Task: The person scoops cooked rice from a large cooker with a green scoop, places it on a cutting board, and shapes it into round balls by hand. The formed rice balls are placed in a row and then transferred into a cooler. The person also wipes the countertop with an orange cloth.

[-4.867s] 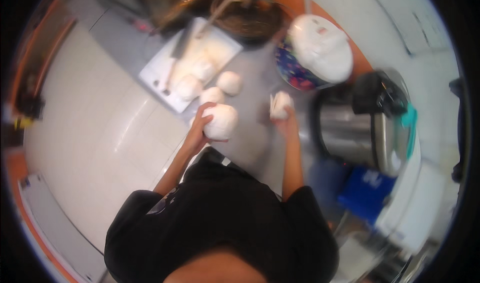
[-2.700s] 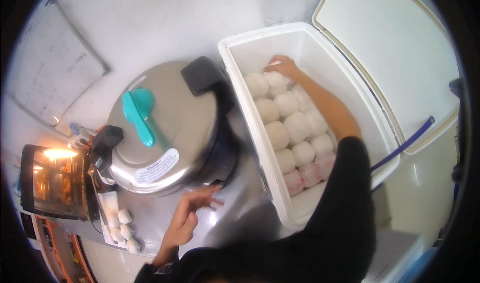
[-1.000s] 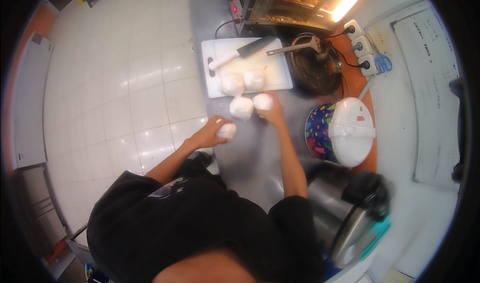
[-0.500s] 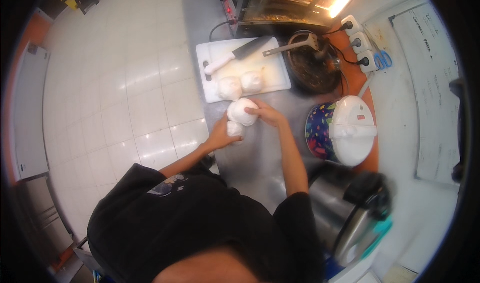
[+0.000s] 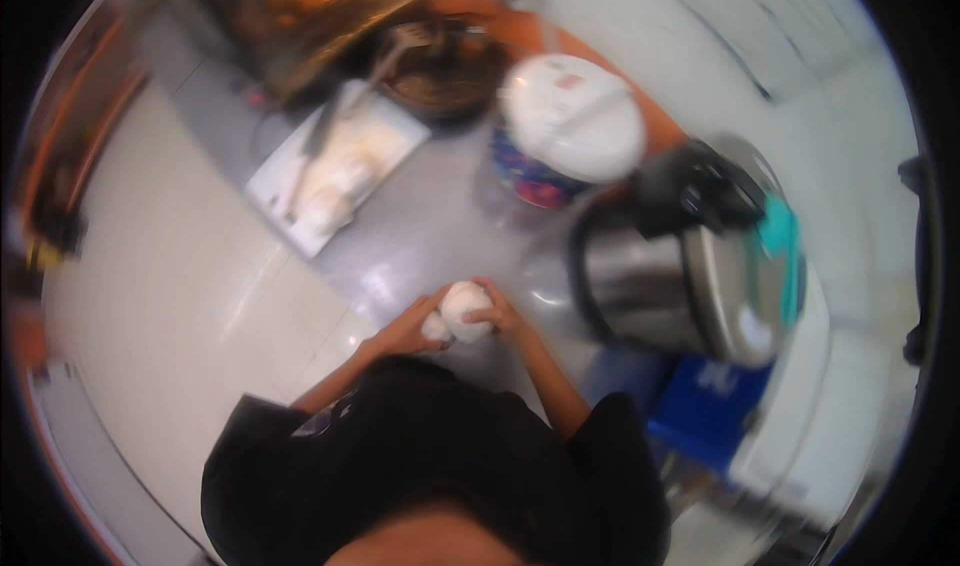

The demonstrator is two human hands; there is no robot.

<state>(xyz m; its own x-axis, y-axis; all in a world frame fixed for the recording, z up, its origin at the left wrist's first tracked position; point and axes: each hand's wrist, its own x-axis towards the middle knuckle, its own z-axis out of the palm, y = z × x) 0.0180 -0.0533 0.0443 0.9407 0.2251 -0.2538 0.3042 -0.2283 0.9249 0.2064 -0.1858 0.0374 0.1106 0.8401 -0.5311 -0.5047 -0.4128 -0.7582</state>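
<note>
Smooth metal counter (image 5: 425, 216): at its near edge, a larger whitish ball (image 5: 463, 304), gripped by the half-closed right hand (image 5: 499, 314), touches a smaller ball (image 5: 435, 328), which the left hand (image 5: 406, 330) curls round; beyond lies a flat white board (image 5: 388, 134).

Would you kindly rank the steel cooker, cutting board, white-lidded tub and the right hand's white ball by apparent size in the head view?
1. Steel cooker
2. White-lidded tub and cutting board: too alike to rank
3. White ball in the right hand
</note>
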